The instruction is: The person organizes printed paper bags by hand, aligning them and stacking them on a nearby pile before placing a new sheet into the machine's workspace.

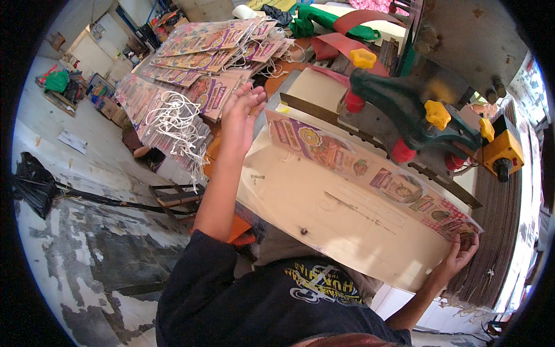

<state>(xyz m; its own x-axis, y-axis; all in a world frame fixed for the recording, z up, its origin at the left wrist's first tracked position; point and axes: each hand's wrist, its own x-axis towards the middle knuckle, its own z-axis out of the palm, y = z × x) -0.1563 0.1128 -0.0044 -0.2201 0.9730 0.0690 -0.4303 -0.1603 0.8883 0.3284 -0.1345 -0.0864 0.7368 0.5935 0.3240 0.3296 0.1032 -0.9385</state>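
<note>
A long printed sheet with food pictures [370,173] lies along the far side of a cream-coloured work board [335,217], close to the metal bar [324,113] of a machine. At the sheet's right end, my right hand [462,253] pinches its near corner. My left hand [243,110] is raised just beyond the sheet's left end, fingers apart, with nothing in it. Beside that hand are piled printed bags or cards [202,52] with white string loops [173,118].
Over the bar stands a machine with a dark green arm [393,110], yellow knobs [437,115] and an orange control box [504,150]. A tall stack of brown sheets [485,248] rises at the right. Red strapping [347,43] and green cloth [318,22] lie at the back.
</note>
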